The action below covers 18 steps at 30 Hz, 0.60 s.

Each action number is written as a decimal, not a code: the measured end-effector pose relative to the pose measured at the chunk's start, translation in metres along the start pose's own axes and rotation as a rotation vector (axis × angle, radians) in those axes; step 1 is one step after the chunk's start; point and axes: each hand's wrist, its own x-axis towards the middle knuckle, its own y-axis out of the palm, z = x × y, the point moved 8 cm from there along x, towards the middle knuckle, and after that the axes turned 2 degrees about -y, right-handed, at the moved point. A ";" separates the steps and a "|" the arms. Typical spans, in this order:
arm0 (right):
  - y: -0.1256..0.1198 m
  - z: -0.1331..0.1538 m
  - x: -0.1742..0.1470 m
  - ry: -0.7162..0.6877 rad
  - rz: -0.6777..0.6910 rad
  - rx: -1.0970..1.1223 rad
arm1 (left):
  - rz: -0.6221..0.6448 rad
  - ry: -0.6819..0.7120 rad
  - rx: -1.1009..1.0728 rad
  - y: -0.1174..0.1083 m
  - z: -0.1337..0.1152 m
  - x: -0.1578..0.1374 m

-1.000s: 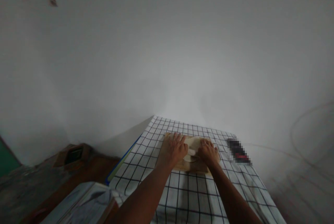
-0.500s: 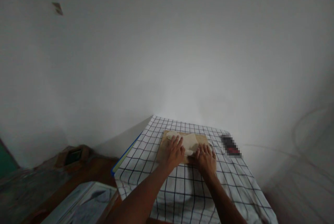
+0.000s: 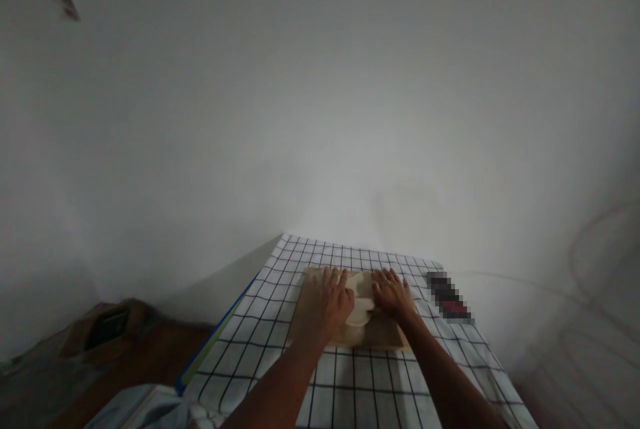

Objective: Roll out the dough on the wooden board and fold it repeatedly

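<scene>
A flat, pale sheet that looks like dough lies on a wooden board on the table. My left hand rests at the sheet's left side, palm down, with fingers stretched toward the board's far edge. On the other side, my right hand lies flat with fingers spread, touching the sheet's right edge near the board's far right corner. Both hands cover parts of the sheet and of the board, so its full outline is hidden.
A white checked cloth covers the table, which stands against a pale wall. A blurred-out dark object lies on the cloth at right. On the floor to the left is a brown box-like thing.
The view has shifted, so table and board appear lower. My right hand has moved from the board's near right part to its far right. My left hand stays on the sheet's left side.
</scene>
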 end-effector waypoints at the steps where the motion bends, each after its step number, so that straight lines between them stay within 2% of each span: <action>1: 0.001 0.000 0.010 -0.013 0.024 0.002 | -0.006 -0.025 0.005 0.003 0.003 0.004; 6: 0.007 0.000 0.057 -0.042 0.042 0.013 | 0.027 -0.079 0.028 0.018 0.013 0.023; 10: 0.014 -0.004 0.075 -0.025 0.050 0.025 | 0.076 -0.128 0.030 0.023 0.018 0.030; 13: 0.014 -0.010 0.065 0.009 0.034 0.018 | 0.111 -0.150 0.011 0.020 0.016 0.029; 18: 0.007 -0.017 0.021 0.090 -0.008 -0.030 | 0.115 -0.082 -0.045 0.005 0.002 0.016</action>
